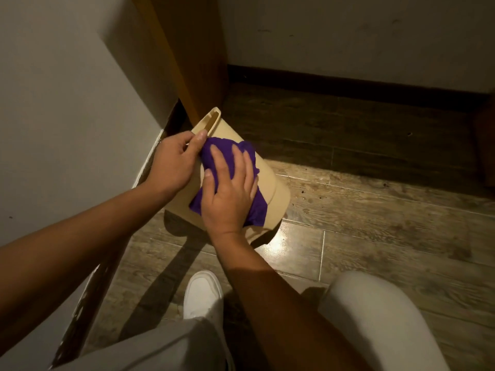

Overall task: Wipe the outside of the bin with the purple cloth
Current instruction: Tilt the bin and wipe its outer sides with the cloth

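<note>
A beige plastic bin (pixel 276 194) lies tipped on the wooden floor near the corner, with a slotted handle at its far upper end. The purple cloth (pixel 222 148) is spread over the bin's upturned side. My right hand (pixel 230 188) presses flat on the cloth with fingers spread, and purple fabric shows above and below it. My left hand (pixel 174 162) grips the bin's left edge beside the cloth, thumb resting near the handle slot. The bin's underside and opening are hidden.
A white wall (pixel 67 116) runs along the left. A wooden door frame (pixel 192 57) stands just behind the bin. A dark skirting board (pixel 348 84) lines the far wall. My white shoe (pixel 203 295) and light trouser knees fill the foreground on the wood-pattern floor (pixel 375 223).
</note>
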Demonstrator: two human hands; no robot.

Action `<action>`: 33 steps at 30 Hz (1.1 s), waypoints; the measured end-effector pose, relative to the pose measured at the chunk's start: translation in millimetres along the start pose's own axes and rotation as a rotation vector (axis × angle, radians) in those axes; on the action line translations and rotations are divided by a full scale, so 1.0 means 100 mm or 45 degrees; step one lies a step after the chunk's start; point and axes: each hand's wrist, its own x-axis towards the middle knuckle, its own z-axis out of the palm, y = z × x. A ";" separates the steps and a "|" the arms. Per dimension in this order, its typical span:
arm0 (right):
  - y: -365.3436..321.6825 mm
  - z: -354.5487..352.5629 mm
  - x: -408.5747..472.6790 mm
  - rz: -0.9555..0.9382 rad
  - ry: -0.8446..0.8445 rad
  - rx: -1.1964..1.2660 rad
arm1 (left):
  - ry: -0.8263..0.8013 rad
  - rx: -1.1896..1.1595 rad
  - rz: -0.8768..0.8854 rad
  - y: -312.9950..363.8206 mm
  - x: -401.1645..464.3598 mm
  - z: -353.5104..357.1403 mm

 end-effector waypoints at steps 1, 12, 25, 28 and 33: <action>0.06 0.00 0.03 0.033 0.010 -0.043 | -0.003 0.036 0.001 0.02 0.01 0.01; 0.95 -0.24 0.30 0.580 -0.046 -0.128 | 0.215 0.230 -0.122 -0.04 0.05 0.00; 1.55 -1.07 0.97 0.898 -0.058 -0.286 | 0.069 0.186 -0.191 -0.01 0.10 -0.02; 1.25 -1.04 1.05 0.808 0.069 0.073 | -0.031 0.116 -0.249 0.14 0.18 0.04; 1.06 -0.85 0.85 0.869 0.101 0.287 | -0.253 -0.120 -0.290 0.40 0.32 -0.07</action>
